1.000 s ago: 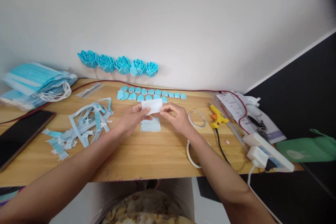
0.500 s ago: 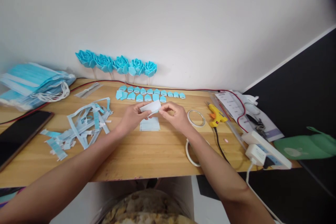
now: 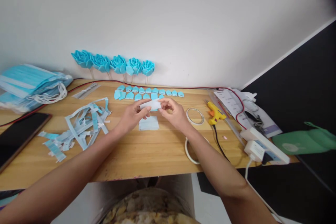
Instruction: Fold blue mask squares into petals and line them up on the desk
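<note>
My left hand (image 3: 132,116) and my right hand (image 3: 173,112) pinch the two ends of a small white fabric piece (image 3: 151,105), held just above the wooden desk (image 3: 147,150). The piece looks folded into a narrow strip. Below it on the desk lies a light blue cut rectangle (image 3: 148,123). Behind my hands run rows of small folded blue petals (image 3: 147,92). Several blue fabric roses (image 3: 112,63) lean on the wall.
A pile of cut blue strips (image 3: 81,124) lies at the left, a stack of face masks (image 3: 28,85) and a dark phone (image 3: 18,134) further left. A tape roll (image 3: 195,116), yellow glue gun (image 3: 215,112), power strip (image 3: 265,141) and papers (image 3: 236,105) sit right.
The white piece has gone from a wide flat rectangle to a narrower folded strip between my fingers. My hands have shifted slightly up and closer together.
</note>
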`<state>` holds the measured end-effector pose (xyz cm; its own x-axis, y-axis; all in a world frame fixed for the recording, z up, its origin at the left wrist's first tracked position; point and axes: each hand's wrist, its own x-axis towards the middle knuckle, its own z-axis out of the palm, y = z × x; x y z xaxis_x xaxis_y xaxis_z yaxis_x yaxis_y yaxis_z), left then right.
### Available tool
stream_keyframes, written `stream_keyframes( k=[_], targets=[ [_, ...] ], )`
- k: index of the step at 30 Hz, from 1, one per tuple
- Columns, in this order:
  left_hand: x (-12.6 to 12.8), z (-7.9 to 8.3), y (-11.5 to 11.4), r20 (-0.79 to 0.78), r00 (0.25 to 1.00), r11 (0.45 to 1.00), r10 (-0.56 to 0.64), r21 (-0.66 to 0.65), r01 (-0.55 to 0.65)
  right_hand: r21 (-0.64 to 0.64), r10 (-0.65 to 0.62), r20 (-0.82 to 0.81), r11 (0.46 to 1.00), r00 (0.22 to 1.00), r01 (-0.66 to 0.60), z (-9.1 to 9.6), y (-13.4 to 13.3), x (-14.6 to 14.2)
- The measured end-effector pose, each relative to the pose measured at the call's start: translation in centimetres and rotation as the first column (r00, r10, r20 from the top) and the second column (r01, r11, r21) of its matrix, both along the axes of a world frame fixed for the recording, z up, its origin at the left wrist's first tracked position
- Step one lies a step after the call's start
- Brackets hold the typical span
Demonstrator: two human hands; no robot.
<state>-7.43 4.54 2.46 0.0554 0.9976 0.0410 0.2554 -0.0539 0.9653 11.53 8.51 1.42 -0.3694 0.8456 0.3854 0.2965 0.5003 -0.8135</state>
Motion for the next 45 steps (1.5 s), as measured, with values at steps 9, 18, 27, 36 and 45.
stream_keyframes(
  k=[9, 18, 27, 36, 45],
  targets=[
    [0.2, 0.3, -0.1, 0.011, 0.996, 0.997, 0.083, 0.000, -0.083, 0.015, -0.011, 0.024, 1.000, 1.000, 0.011, 0.2, -0.2, 0.0],
    [0.2, -0.1, 0.1, 0.079, 0.992, 0.995, 0.099, -0.017, -0.098, -0.130, 0.079, -0.092, 0.987, 0.993, -0.090, -0.1, 0.2, 0.1],
    [0.4, 0.2, 0.0, 0.092, 0.994, 0.998, 0.066, -0.024, -0.064, -0.188, 0.072, -0.130, 0.977, 0.989, -0.096, -0.5, 0.5, 0.2],
    [0.2, -0.3, 0.2, 0.086, 0.996, 1.000, 0.006, -0.022, -0.004, -0.165, 0.034, -0.137, 0.985, 0.990, -0.056, -0.4, 0.5, 0.2],
    [0.2, -0.7, 0.5, 0.173, 0.984, 0.999, 0.052, -0.020, -0.049, -0.130, 0.046, -0.129, 0.990, 0.991, -0.062, -0.5, 0.5, 0.1]
  ],
)
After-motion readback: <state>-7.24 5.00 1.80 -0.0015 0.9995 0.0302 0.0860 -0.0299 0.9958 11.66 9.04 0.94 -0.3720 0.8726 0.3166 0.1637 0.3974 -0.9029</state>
